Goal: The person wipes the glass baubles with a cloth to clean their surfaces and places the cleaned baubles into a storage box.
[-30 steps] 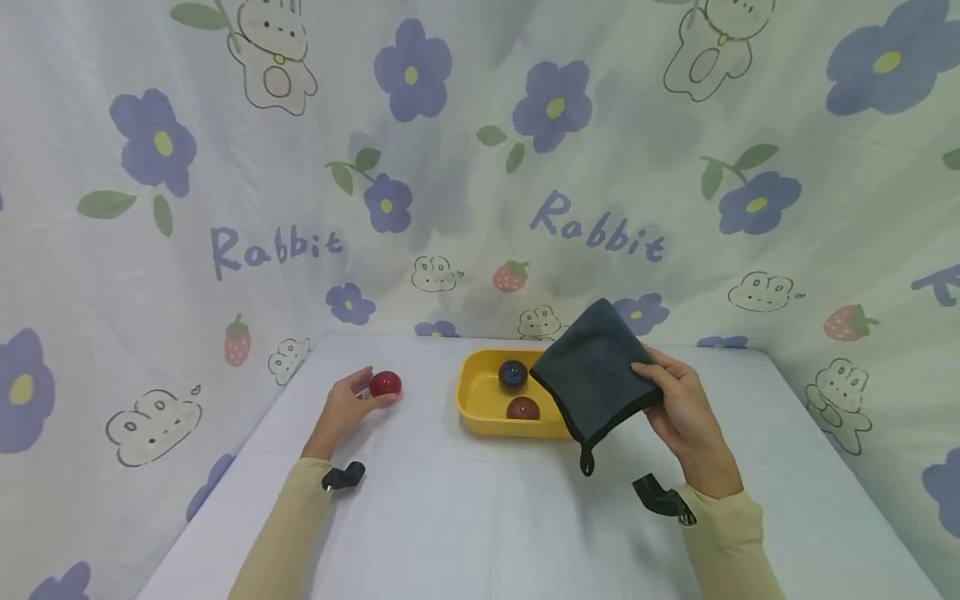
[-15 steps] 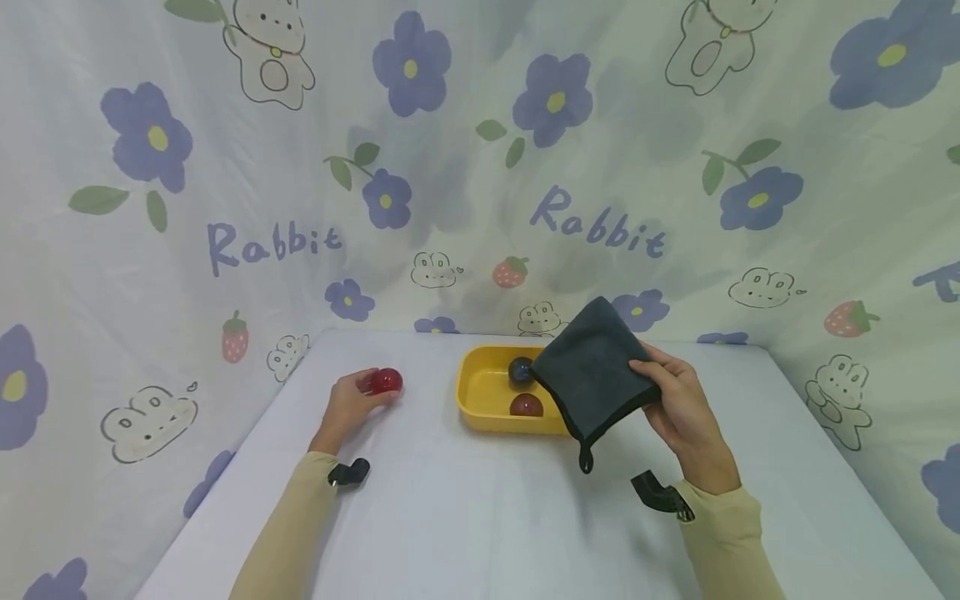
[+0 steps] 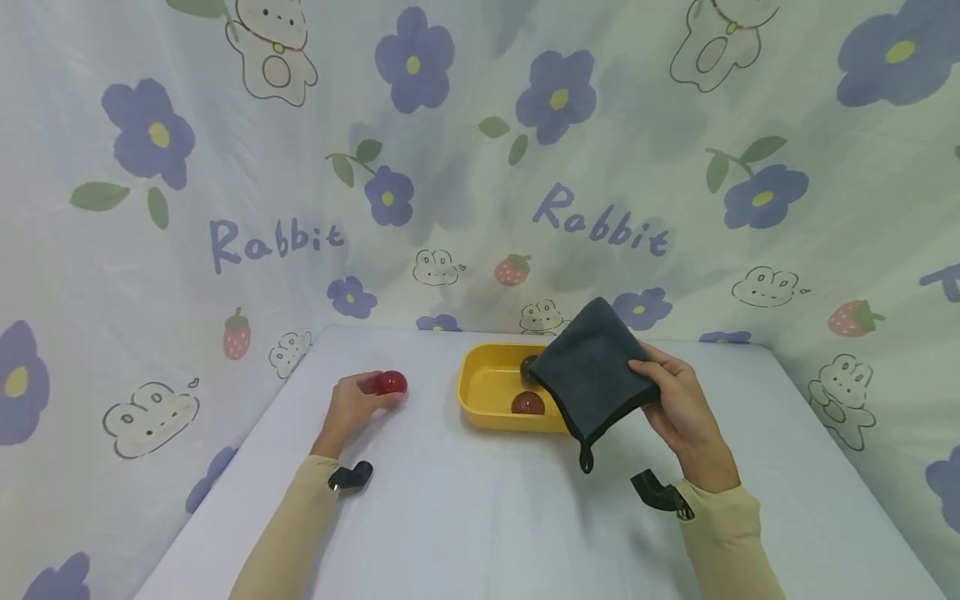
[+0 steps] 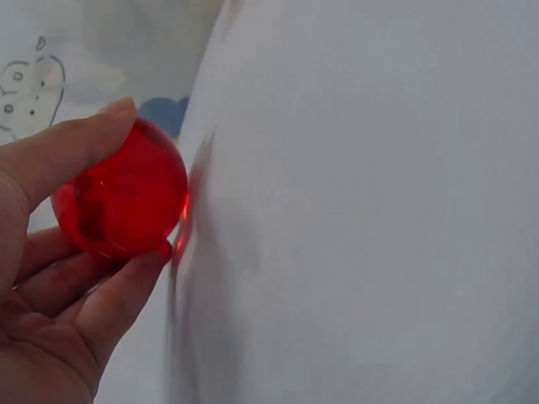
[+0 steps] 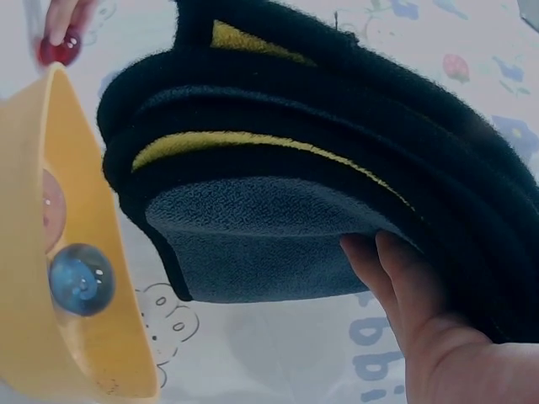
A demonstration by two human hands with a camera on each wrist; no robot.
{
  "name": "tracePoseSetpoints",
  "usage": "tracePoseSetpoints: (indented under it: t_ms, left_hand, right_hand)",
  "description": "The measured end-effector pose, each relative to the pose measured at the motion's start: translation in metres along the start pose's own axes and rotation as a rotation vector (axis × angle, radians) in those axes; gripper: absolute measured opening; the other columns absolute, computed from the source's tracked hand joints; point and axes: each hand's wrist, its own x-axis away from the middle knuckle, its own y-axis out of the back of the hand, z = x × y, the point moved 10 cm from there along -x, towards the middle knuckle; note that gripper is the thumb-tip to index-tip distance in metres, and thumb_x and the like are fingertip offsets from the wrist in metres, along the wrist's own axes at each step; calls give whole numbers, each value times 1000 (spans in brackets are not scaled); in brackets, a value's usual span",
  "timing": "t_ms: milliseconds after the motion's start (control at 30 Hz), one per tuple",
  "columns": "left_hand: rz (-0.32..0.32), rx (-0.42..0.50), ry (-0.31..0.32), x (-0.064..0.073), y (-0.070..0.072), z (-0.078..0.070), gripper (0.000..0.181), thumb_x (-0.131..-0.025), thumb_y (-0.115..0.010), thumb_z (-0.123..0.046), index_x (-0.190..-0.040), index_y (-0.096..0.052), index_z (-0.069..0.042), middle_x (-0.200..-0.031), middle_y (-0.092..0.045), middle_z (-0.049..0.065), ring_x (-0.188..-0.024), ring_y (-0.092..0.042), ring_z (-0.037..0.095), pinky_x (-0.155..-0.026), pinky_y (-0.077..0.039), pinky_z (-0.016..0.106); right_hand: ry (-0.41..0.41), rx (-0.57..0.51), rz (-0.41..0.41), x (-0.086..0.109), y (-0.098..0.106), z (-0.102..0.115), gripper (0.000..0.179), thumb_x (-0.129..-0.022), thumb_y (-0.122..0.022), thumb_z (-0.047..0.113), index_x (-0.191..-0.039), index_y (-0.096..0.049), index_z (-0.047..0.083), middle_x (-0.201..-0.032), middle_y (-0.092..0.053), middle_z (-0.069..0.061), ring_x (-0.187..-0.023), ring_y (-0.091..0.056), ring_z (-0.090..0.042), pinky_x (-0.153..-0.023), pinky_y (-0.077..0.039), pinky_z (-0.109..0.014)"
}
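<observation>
A clear red ball sits between the thumb and fingers of my left hand, close over the table at the left. In the left wrist view the thumb lies on one side of the ball and the fingertips on the other. My right hand pinches a folded dark grey cloth by its right corner; it has black edging and a hanging loop. The right wrist view shows its stacked folds and yellow inner side. The cloth covers the right part of a yellow tray in the head view.
Inside the tray are a bluish glassy ball and a reddish-brown ball. A white cloth covers the table. Behind it hangs a curtain printed with rabbits and flowers.
My left fingers have closed round the red ball and moved slightly right with it. The bluish ball in the tray has rolled right, partly behind the cloth. My right hand stays nearly still.
</observation>
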Motion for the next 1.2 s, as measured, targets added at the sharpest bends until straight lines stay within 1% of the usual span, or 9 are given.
tracePoseSetpoints:
  t_ms: [267, 433, 567, 633, 667, 767, 900, 1000, 1200]
  left_hand:
    - [30, 28, 3, 7, -4, -12, 78, -85, -85, -39, -149, -54, -7, -150, -58, 19, -140, -51, 39, -112, -52, 54]
    - [50, 48, -36, 11, -9, -28, 85, -81, -87, -48, -149, -55, -9, -148, -61, 17, -139, -53, 37, -110, -53, 53]
    - [60, 57, -55, 17, -15, -41, 85, -79, -88, -50, -148, -56, -11, -147, -62, 15, -140, -53, 36, -111, -52, 54]
    - [62, 66, -71, 20, -17, -48, 85, -78, -89, -50, -147, -58, -12, -146, -63, 14, -139, -55, 36, -111, -52, 54]
    - [62, 66, -81, 21, -18, -52, 84, -78, -89, -50, -147, -58, -13, -146, -63, 14, -138, -55, 36, -110, -53, 54]
    - [73, 82, -114, 26, -21, -66, 85, -75, -90, -52, -144, -61, -13, -144, -65, 13, -136, -58, 36, -108, -55, 53]
    - [88, 111, -150, 33, -24, -88, 81, -75, -91, -49, -142, -63, -12, -140, -68, 13, -133, -61, 35, -105, -57, 50]
    - [99, 151, -183, 39, -27, -105, 77, -76, -92, -44, -140, -65, -11, -137, -69, 13, -130, -64, 34, -104, -58, 47]
    - [134, 197, -257, 50, -35, -140, 68, -78, -92, -35, -136, -68, -11, -134, -72, 11, -126, -67, 31, -101, -60, 43]
  right_hand:
    - [-7, 13, 6, -1, -1, 0, 62, -105, -49, -3, -155, -15, -18, -134, -63, 7, -120, -69, -9, -95, -59, -21]
    - [-29, 58, -7, 0, -1, -1, 62, -106, -49, 0, -157, -18, -16, -156, -46, -13, -122, -67, -6, -98, -58, -20]
    - [-35, 81, -12, 0, -2, -2, 61, -106, -50, 1, -157, -20, -15, -151, -52, -9, -121, -67, -4, -99, -57, -20]
    - [-33, 79, -10, 1, -2, -2, 61, -106, -50, 1, -157, -20, -16, -140, -60, 3, -120, -68, -4, -98, -57, -20]
    - [-31, 77, -9, 1, -2, -2, 61, -106, -50, 1, -157, -20, -16, -133, -61, 9, -120, -68, -4, -98, -58, -20]
    - [-41, 91, -8, 1, -3, -3, 61, -106, -49, 2, -157, -20, -15, -143, -57, -1, -120, -68, -4, -99, -57, -19]
    - [-53, 111, -6, 1, -4, -4, 61, -107, -48, 2, -158, -20, -14, -166, -29, -25, -121, -66, -2, -100, -56, -18]
    - [-58, 115, 0, 1, -6, -4, 60, -107, -47, 2, -158, -18, -14, -169, -13, -33, -122, -66, -1, -101, -55, -18]
    - [-69, 112, -3, 1, -6, -6, 60, -107, -47, 2, -158, -19, -14, -168, -18, -29, -121, -66, -1, -100, -56, -18]
